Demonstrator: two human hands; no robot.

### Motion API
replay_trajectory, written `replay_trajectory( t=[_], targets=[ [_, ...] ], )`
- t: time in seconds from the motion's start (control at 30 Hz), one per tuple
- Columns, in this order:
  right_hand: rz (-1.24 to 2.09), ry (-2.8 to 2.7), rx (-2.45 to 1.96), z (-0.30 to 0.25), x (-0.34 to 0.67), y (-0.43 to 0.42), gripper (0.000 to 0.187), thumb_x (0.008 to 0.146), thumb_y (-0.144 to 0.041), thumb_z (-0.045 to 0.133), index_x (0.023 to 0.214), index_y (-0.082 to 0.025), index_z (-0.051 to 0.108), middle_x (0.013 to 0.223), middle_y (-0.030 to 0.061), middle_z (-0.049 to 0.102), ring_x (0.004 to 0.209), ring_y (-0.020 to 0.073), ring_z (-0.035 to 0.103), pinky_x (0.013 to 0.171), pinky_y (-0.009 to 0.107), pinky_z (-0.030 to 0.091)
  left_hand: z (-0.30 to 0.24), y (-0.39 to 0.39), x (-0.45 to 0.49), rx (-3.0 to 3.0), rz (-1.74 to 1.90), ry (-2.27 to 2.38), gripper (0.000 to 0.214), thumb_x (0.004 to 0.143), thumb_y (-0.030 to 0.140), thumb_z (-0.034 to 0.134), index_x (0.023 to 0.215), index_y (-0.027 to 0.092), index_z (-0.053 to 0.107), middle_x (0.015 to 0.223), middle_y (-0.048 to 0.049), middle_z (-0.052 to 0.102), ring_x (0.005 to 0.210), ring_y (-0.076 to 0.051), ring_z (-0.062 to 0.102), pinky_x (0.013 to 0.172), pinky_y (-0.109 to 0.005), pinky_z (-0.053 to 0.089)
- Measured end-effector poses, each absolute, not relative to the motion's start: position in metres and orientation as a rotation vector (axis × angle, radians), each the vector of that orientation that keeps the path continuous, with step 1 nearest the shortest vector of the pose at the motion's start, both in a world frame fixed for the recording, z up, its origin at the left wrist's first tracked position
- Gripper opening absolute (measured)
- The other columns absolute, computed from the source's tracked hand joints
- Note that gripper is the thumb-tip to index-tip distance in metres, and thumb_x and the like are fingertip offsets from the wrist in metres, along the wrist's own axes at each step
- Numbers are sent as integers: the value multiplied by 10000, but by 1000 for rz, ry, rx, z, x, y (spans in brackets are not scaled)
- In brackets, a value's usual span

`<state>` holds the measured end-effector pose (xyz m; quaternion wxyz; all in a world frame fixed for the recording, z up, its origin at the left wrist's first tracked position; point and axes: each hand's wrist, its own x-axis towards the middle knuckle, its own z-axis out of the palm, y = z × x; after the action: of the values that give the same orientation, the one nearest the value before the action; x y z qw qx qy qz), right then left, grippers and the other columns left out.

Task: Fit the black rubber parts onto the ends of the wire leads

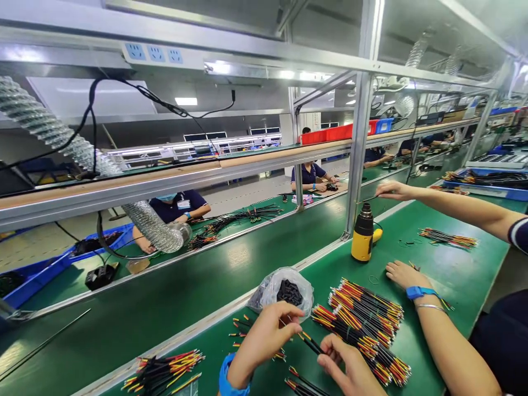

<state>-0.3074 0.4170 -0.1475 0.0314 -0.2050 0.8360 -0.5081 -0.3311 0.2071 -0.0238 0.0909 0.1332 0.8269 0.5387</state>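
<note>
A short black cable (312, 344) with yellow and red wire ends runs between my two hands. My right hand (350, 363) grips its black part between thumb and fingers. My left hand (270, 335), with a blue wristband, is closed in a pinch at the coloured wire end; any small piece between those fingertips is too small to make out. Just beyond it stands an open plastic bag (307, 286) of short black tubes (289, 292). Bundles of similar cables (363, 324) lie right of my hands, with loose cables (303, 383) beneath them.
Another cable bundle (165, 371) lies at front left. On the right, a co-worker's hand (396, 191) holds a thin piece above an upright yellow heat gun (363, 236); their other hand (402, 275) rests on the green bench (466, 269). A metal post (359, 121) rises behind the heat gun.
</note>
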Motion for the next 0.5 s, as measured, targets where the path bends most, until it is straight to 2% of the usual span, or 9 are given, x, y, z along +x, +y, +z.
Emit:
replay_trajectory(
  t=[0.1,0.23,0.37,0.5],
  targets=[
    [-1889,2488,-552,-146,-307,412,279,944,-458,484,822,-209,512,727,4,597,670,166,562,640,252,457,-30,213,-333,319,1820,2269,181,766,266,702,891,159,779,689,-26,686,652,-185,621,636,-293,479],
    [-2179,2379,-464,-158,-308,402,348,922,-531,535,846,-194,572,768,30,634,716,187,618,678,270,516,-36,225,-331,361,1968,2184,181,661,191,791,841,185,805,763,-31,718,723,-180,627,670,-267,478],
    [-2221,2458,-494,-178,-310,398,407,914,-564,539,899,-180,674,792,68,704,726,209,672,681,277,551,-52,240,-333,350,1865,2293,144,635,147,740,760,168,809,741,-44,699,706,-194,628,660,-285,473],
    [-2184,2523,-528,-179,-310,399,414,939,-544,514,889,-179,704,779,79,735,693,205,703,655,258,562,-62,246,-338,399,1752,2405,138,657,150,686,742,151,795,754,-66,697,714,-211,631,663,-299,467]
  ],
)
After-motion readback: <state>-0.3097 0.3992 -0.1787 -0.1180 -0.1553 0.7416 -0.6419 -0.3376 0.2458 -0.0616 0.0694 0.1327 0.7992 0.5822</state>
